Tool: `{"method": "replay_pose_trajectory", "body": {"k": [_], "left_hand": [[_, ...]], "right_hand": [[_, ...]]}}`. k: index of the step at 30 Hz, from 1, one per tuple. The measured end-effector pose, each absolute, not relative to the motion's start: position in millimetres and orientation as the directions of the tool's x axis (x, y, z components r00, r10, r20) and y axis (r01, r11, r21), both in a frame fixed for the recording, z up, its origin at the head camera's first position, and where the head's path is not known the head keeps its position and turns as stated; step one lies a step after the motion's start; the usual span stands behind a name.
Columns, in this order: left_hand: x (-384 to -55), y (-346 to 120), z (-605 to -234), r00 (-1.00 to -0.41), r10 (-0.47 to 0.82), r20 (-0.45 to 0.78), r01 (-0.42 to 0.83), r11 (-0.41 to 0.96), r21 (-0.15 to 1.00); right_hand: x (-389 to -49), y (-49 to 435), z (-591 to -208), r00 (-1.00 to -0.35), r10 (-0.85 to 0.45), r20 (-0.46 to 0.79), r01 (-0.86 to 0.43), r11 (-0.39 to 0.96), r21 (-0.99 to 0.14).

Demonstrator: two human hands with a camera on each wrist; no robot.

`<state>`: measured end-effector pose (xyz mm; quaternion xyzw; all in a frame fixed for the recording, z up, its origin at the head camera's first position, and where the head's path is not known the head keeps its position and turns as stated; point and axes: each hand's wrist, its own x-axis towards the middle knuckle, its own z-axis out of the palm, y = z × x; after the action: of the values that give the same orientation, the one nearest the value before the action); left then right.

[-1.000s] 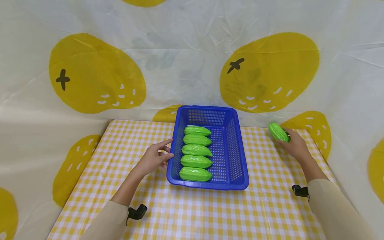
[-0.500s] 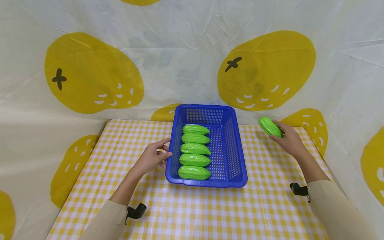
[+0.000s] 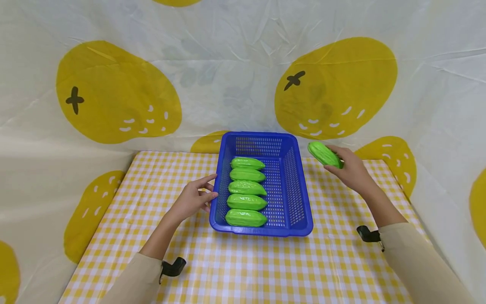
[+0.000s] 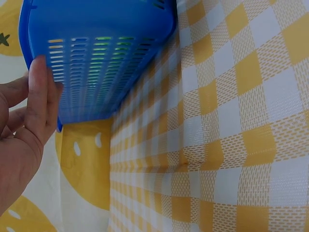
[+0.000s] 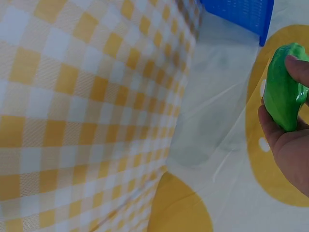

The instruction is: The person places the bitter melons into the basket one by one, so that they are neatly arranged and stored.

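My right hand (image 3: 351,169) grips a glossy green bitter melon (image 3: 324,154) with lengthwise ridges, held up to the right of a blue plastic basket (image 3: 261,232). In the right wrist view, thumb and fingers wrap the bitter melon (image 5: 284,92) from both sides. Several similar bitter melons (image 3: 247,188) lie side by side in a column along the basket's left half, tips pointing right. My left hand (image 3: 191,198) touches the basket's left rim with extended fingers; in the left wrist view, its fingers (image 4: 38,92) lie against the slotted outer wall.
The basket stands on a yellow-and-white checked tablecloth (image 3: 243,270), near the back edge. Behind and at both sides hangs a pale sheet (image 3: 228,84) printed with big yellow fruit. The right half of the basket floor (image 3: 274,190) shows bare mesh.
My right hand has carried the bitter melon leftward and up, closer to the basket's right side. The left hand stays at the rim, and the row in the basket is unchanged.
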<state>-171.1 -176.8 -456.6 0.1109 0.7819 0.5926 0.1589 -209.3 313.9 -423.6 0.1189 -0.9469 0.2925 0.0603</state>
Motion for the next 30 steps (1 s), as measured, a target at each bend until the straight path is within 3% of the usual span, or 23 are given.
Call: {"method": "replay_pose_trajectory", "body": {"k": [30], "left_hand": [[-169.4, -176.9, -456.4, -0.927, 0.358, -0.114, -0.005, 0.292, 0.956]], "right_hand": [[-273.2, 225.9, -377.7, -0.925, -0.364, 0.107, -0.367, 0.786, -0.498]]}}
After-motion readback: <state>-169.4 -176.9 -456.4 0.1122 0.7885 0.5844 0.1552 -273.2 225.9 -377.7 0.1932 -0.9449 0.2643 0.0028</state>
